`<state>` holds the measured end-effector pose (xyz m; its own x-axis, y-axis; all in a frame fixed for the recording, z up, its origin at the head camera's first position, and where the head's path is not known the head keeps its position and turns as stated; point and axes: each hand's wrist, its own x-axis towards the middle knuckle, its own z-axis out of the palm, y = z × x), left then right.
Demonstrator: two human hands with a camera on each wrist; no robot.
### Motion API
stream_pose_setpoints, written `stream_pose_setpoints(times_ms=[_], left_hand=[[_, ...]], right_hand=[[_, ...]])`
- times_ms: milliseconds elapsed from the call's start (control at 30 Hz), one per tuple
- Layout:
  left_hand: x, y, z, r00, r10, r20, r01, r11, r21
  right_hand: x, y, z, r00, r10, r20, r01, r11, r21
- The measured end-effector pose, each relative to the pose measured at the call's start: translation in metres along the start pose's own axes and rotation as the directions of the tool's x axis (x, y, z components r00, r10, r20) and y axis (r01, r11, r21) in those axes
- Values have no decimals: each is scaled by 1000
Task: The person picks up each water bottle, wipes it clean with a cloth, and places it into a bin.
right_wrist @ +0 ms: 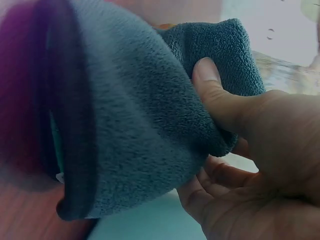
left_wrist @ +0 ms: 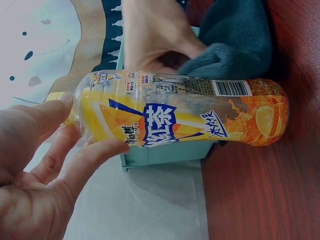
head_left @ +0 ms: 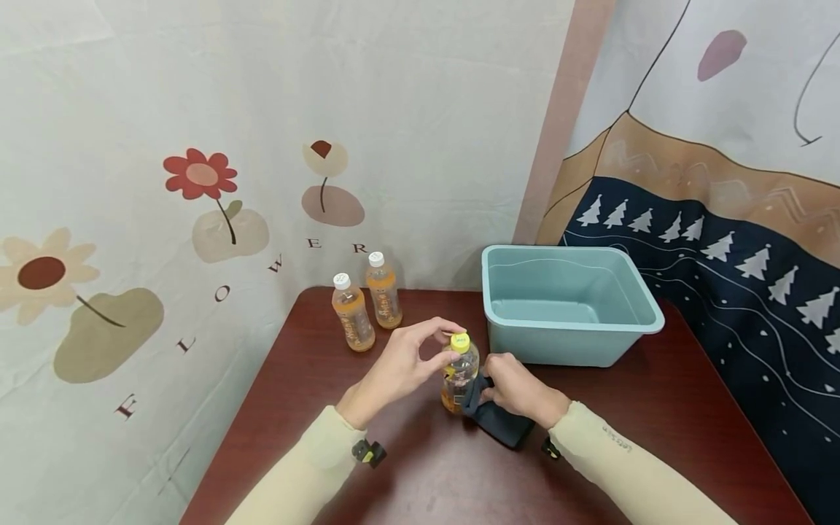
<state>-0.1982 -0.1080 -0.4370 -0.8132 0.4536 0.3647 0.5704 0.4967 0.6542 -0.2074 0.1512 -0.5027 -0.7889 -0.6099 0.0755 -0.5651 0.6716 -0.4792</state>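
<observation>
A clear tea bottle [head_left: 459,375] with a yellow cap and a yellow-orange label stands upright on the table, in front of the tub. My left hand [head_left: 420,355] holds it by the cap, fingers and thumb around the top; the left wrist view shows the bottle [left_wrist: 175,112] with a fingertip at the cap and another on the shoulder. With my right hand [head_left: 518,386] I grip a dark grey-blue cloth [head_left: 499,421] against the bottle's side. In the right wrist view, thumb and fingers pinch the folded cloth [right_wrist: 135,105], whose lower part hangs down.
Two white-capped bottles with orange labels, one [head_left: 354,321] nearer and one [head_left: 384,295] behind, stand at the back left. A light blue-green tub [head_left: 558,343] sits at the back right. Printed fabric [head_left: 420,146] hangs behind the dark red table [head_left: 295,437].
</observation>
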Motion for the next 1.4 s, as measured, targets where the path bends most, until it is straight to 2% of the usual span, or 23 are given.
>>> stream_pose_setpoints(times_ms=[300, 600, 833, 1133, 1400], left_hand=[[1, 0, 2, 1000, 10, -4, -10, 1000, -4], [0, 0, 1, 1000, 7, -4, -7, 1000, 0], [-1, 2, -1, 1000, -6, 0, 6, 1000, 3], [-3, 3, -1, 999, -31, 8, 31, 1000, -2], [-1, 4, -1, 1000, 1, -5, -1, 1000, 7]], right_hand=[[4, 12, 14, 1000, -3, 19, 3, 1000, 7], [3, 11, 8, 998, 42, 50, -47, 994, 103], [0, 5, -9, 999, 27, -17, -25, 992, 126], [-9, -11, -39, 992, 69, -103, -57, 992, 111], [-11, -30, -68, 979, 90, -183, -65, 988, 141]])
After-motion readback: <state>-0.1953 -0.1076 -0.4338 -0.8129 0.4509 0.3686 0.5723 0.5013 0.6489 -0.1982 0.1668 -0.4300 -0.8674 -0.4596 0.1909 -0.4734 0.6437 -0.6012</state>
